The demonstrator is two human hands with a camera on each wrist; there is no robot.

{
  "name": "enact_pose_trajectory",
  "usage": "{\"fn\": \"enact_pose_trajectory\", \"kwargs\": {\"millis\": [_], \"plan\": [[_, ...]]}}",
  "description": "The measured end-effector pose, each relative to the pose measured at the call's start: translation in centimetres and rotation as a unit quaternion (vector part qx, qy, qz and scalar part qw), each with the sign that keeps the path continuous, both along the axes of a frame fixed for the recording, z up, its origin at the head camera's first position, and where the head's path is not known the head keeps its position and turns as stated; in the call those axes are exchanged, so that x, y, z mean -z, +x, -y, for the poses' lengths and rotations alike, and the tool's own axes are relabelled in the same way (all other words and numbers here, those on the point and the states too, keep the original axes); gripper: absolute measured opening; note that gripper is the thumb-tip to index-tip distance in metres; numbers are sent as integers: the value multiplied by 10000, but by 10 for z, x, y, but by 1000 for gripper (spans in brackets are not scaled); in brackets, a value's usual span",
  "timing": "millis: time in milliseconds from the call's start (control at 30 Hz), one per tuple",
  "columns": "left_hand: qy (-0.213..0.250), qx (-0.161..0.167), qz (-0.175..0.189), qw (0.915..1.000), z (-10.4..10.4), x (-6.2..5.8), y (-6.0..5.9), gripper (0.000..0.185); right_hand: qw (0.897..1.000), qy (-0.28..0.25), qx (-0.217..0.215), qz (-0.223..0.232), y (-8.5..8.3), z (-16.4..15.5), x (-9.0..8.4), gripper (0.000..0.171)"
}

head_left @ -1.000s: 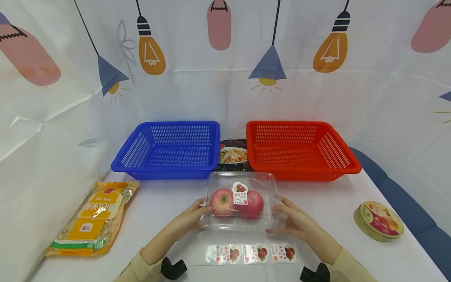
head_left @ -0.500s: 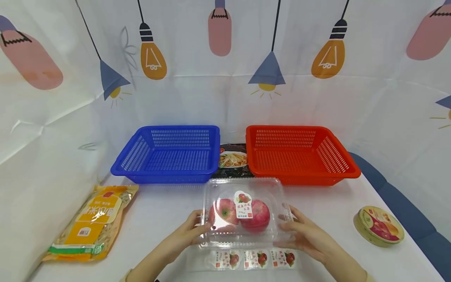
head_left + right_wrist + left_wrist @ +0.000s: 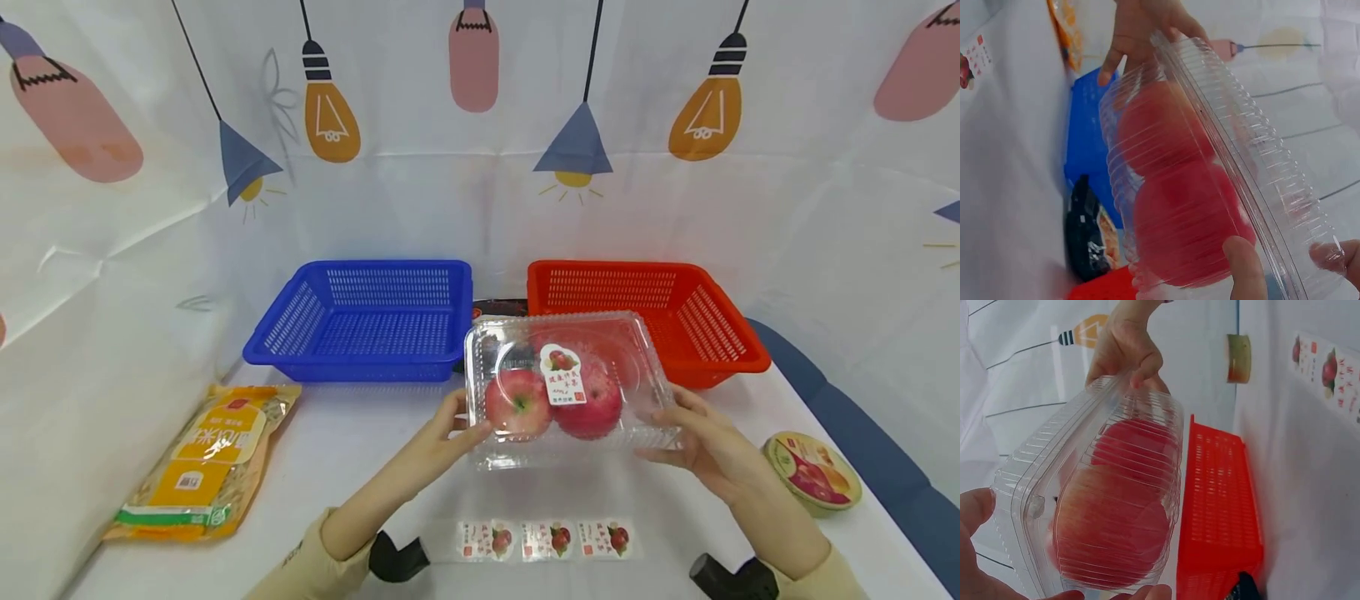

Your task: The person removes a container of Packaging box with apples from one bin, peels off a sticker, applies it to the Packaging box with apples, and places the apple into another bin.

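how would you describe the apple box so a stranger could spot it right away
Start at the blue basket and red basket. Just before them, both hands hold up a clear box. It alone shows two red apples under a sticker.

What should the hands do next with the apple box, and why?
Probably carry the clear apple box a little farther forward over the red basket. The left hand and right hand hold it lifted off the table, already tilted towards that basket.

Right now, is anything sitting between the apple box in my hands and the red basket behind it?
Nothing visible does. The clear apple box is held off the table by the left hand and right hand, just in front of the red basket, whose inside looks bare.
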State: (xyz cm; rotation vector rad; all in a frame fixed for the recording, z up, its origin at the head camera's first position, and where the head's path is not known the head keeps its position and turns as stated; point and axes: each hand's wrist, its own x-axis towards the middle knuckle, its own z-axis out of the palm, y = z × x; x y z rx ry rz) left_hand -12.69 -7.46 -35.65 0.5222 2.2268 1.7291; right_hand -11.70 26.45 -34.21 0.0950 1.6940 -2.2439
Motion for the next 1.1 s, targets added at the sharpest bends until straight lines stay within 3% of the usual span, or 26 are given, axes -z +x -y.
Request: {"fn": "enact_pose_trajectory", "kwargs": {"millis": [200,400,600,800,933,1100], "plan": [[63,-135,-119,9998,-25,-9,-29,55,9977,-399,543,-36,-12,-7,-17,19],[-5,-222,-257,9994,-48,-17,-49,62,9901,-797,1112,308,-24,-18,-24,12],[-37,-188,-157,9997,-64,-17,-68,62,9832,-904,1466,610,-36,-31,-28,41],[44,-91,-273,9996,-78,-16,-84,62,9716,-1439,1679,844,-47,-45,-30,41],[109,-50,-459,9989,-86,-15,-95,58,9629,-1654,1856,1046,-57,-52,-32,50],[18,-367,-516,9980,-92,-8,-110,57,9544,-1695,2133,1223,-75,-61,-36,59]]}}
